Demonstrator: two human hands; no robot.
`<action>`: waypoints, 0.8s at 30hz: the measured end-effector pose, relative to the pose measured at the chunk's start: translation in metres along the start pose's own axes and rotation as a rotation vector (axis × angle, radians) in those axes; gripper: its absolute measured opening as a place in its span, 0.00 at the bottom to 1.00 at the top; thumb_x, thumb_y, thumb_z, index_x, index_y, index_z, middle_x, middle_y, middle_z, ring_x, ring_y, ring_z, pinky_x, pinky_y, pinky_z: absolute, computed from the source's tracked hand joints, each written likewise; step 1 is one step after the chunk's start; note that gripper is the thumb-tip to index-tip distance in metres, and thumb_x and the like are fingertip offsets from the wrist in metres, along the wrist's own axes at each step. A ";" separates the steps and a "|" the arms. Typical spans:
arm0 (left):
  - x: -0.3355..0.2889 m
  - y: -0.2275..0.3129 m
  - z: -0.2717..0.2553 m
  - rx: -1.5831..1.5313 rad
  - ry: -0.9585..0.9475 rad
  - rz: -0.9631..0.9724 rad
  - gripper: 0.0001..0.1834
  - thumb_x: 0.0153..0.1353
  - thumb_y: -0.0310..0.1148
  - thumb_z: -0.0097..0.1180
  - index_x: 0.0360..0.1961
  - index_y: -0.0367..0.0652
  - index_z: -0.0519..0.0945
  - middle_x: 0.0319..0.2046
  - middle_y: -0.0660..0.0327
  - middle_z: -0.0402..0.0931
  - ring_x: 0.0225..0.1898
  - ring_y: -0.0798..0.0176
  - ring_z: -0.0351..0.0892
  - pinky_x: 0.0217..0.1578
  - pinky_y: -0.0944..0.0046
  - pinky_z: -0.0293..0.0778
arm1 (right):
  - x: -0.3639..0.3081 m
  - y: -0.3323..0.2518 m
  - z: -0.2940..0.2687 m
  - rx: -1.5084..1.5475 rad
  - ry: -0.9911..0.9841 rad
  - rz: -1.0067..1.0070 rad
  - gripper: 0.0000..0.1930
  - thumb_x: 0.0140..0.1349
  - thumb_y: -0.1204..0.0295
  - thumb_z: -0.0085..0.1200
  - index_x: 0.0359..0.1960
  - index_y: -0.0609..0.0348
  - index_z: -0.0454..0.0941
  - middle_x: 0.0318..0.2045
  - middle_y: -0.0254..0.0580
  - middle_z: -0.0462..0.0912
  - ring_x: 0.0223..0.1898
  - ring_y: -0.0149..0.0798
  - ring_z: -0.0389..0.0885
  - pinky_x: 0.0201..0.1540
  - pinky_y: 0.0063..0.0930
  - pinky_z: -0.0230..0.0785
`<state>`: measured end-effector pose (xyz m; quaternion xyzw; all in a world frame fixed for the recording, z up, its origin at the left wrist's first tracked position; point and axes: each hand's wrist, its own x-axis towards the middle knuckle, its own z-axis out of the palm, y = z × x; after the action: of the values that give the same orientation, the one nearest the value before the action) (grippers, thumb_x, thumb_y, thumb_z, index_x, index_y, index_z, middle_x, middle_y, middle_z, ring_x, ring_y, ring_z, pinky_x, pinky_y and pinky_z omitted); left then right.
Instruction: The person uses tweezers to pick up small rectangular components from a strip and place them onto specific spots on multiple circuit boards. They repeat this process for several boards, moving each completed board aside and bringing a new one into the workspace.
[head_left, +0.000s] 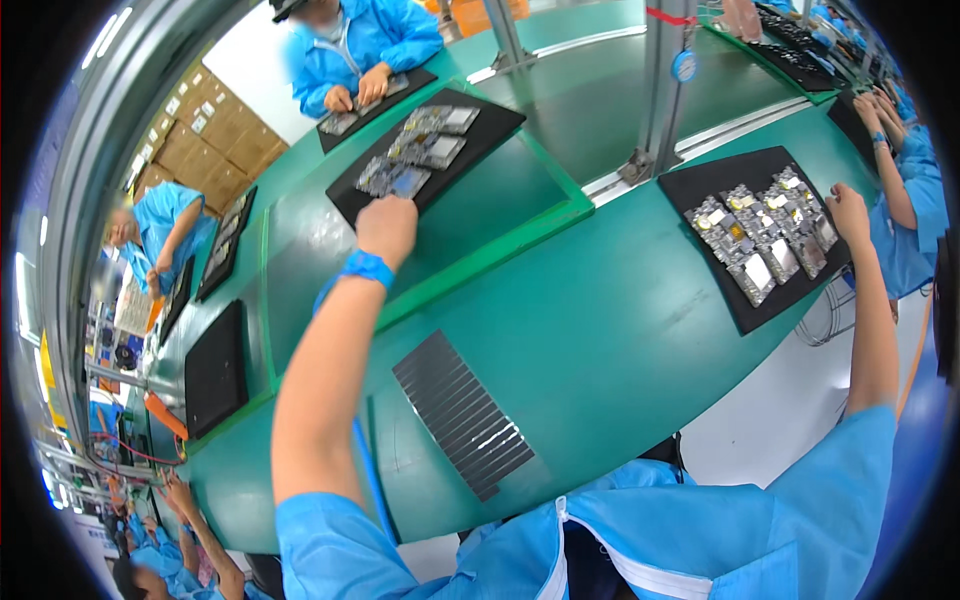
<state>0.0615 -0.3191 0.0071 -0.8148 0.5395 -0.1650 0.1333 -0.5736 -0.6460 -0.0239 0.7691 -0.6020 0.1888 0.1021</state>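
My left hand (388, 228), with a blue wristband (367, 267), is closed at the near edge of a black pad (495, 120). Several circuit boards (435, 152) lie on that pad, which rests on a green-edged section of the table. Far to the right, my right hand (848, 212) has its fingers closed at the right edge of a second black pad (700, 185). This one carries several circuit boards (762, 230) with silvery shields. The fingertips of both hands are partly hidden. Between my arms lies a sheet of dark strips (462, 412).
A metal post (665, 90) rises from a rail beyond the table (600, 320). Across from me a person in blue (375, 50) handles boards. More workers sit left and right. A bare black pad (216, 370) lies at the left. A blue cord (368, 470) runs beside my left arm.
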 end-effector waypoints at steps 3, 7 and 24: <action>0.003 -0.025 0.026 0.133 0.075 0.129 0.07 0.49 0.27 0.52 0.24 0.39 0.83 0.29 0.48 0.80 0.31 0.47 0.82 0.33 0.54 0.79 | -0.020 -0.073 -0.025 0.157 0.095 -0.169 0.13 0.58 0.67 0.53 0.40 0.62 0.76 0.35 0.54 0.81 0.41 0.53 0.79 0.43 0.39 0.70; -0.011 -0.023 0.009 0.117 0.097 0.217 0.07 0.47 0.29 0.53 0.22 0.39 0.81 0.28 0.48 0.80 0.30 0.50 0.82 0.29 0.56 0.78 | -0.083 -0.190 -0.065 0.393 0.054 -0.413 0.11 0.59 0.69 0.53 0.41 0.60 0.76 0.35 0.48 0.82 0.38 0.47 0.81 0.41 0.34 0.70; -0.348 0.026 -0.048 -0.156 0.270 0.320 0.12 0.44 0.19 0.59 0.33 0.29 0.78 0.31 0.52 0.78 0.31 0.57 0.80 0.27 0.65 0.78 | -0.320 -0.352 -0.105 0.459 -0.233 -1.646 0.20 0.55 0.57 0.52 0.41 0.62 0.76 0.48 0.55 0.76 0.14 0.24 0.70 0.17 0.17 0.63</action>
<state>-0.1064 -0.0099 -0.0032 -0.6972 0.6860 -0.2069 0.0209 -0.3170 -0.2319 -0.0363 0.9767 0.1934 0.0918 -0.0139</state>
